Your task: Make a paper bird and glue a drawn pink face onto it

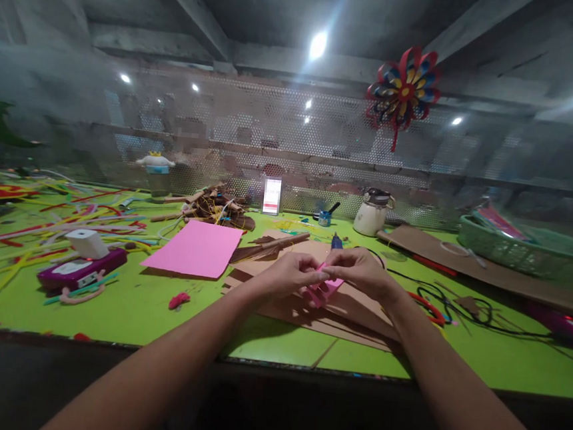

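Both of my hands meet over brown cardboard sheets (357,325) and pinch a small folded piece of pink paper (317,295). My left hand (294,271) is closed on its left side, with thumb and fingertips pressed together. From the right, my right hand (359,271) grips its upper edge, the thumb pointing left. Part of the pink paper is hidden behind my fingers. Just beyond my right hand a dark blue tip of a tool (337,241) shows, its kind unclear. A flat pink sheet (196,248) lies to the left.
On the left sit a purple power strip (83,271) with a white plug (87,243) and scattered coloured strips. Behind stand a lit phone (271,195), a brown scrap pile (217,205) and a pale jug (371,212). Rightward are black cables (478,312) and a green basket (539,247).
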Tool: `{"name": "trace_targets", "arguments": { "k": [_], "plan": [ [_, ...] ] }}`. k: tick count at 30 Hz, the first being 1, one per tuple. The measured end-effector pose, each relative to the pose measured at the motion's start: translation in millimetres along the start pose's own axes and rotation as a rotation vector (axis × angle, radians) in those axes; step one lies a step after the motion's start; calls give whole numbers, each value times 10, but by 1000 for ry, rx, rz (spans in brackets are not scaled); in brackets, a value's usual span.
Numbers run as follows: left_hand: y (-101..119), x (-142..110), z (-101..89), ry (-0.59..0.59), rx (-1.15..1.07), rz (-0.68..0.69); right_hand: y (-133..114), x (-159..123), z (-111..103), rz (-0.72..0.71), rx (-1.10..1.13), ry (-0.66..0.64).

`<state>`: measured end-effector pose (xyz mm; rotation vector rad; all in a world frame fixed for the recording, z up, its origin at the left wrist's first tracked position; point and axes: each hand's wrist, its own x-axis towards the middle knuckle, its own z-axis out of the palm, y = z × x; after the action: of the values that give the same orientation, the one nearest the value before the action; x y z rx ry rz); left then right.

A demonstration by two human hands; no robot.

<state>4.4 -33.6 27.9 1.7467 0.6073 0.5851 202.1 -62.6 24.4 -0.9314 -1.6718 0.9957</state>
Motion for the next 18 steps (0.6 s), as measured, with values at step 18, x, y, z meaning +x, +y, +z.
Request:
{"name": "trace_targets", "arguments": {
  "k": [18],
  "plan": [
    [-163, 78, 55, 71, 5, 49, 99, 35, 28, 9, 82, 66]
  ]
}}
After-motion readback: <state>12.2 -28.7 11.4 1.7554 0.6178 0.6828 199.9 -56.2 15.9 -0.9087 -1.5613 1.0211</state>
